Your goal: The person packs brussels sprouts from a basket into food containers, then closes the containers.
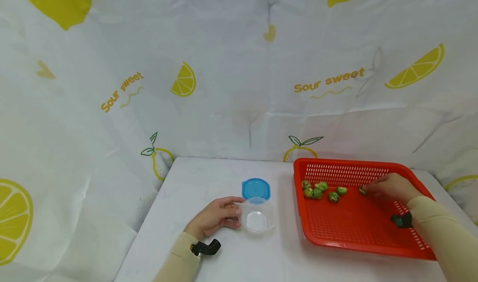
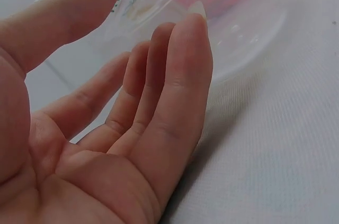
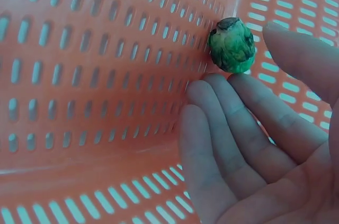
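My left hand (image 1: 216,217) is at the left side of a clear round plastic container (image 1: 257,222), its fingertips right at the wall. In the left wrist view the fingers bend loosely and the thumb stands apart from them, with the container (image 2: 249,49) just beyond. Inside a red plastic basket (image 1: 347,232), my right hand (image 1: 392,187) reaches toward a single Brussels sprout (image 1: 362,190). The right wrist view has that green sprout (image 3: 233,49) by the slotted basket wall, fingertips just below it and the thumb away to its right.
Several more Brussels sprouts (image 1: 317,193) lie in the basket's far left part. A blue lid (image 1: 255,188) is on the white table (image 1: 209,174) behind the container. A white lemon-printed sheet (image 1: 231,87) hangs behind the table.
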`<move>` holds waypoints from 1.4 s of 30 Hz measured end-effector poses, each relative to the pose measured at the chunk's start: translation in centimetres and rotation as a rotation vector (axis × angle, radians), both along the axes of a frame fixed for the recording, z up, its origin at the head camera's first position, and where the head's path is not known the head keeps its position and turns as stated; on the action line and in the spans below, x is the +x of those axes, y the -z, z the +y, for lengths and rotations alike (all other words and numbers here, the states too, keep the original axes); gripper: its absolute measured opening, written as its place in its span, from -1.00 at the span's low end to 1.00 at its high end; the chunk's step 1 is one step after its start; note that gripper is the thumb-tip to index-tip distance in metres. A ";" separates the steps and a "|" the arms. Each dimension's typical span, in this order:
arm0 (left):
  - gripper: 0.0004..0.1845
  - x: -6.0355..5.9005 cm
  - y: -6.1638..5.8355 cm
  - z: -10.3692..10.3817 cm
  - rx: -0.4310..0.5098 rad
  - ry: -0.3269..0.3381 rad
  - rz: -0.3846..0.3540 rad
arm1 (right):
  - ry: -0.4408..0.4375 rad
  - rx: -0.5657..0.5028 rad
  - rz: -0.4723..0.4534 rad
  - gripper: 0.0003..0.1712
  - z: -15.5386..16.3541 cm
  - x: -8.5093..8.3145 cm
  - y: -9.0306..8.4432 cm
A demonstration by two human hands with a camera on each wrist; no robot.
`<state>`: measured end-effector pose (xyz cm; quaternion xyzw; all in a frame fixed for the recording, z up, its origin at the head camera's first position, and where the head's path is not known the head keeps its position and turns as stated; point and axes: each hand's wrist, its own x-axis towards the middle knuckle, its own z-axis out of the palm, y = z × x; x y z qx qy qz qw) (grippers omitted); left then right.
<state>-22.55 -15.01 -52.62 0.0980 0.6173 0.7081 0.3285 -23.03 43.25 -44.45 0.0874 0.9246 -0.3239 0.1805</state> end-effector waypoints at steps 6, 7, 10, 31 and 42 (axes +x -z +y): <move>-0.42 -0.1 0.0 0.3 -0.008 -0.002 0.001 | 0.050 0.004 -0.013 -0.33 0.1 0.1 0.0; -0.42 -0.1 0.0 0.3 -0.012 0.000 0.003 | 0.059 0.004 -0.018 -0.33 0.1 0.1 -0.1; -0.42 -0.1 0.0 0.4 -0.017 0.006 0.006 | 0.067 0.002 -0.019 -0.34 0.2 0.2 -0.1; -0.42 -0.1 -0.4 -0.6 0.023 0.006 -0.027 | 0.131 -0.058 -0.083 -0.38 -1.1 0.1 -0.6; -0.40 -0.3 0.3 -1.0 0.054 0.019 -0.062 | -0.081 0.057 0.022 -0.29 -1.9 1.2 -3.2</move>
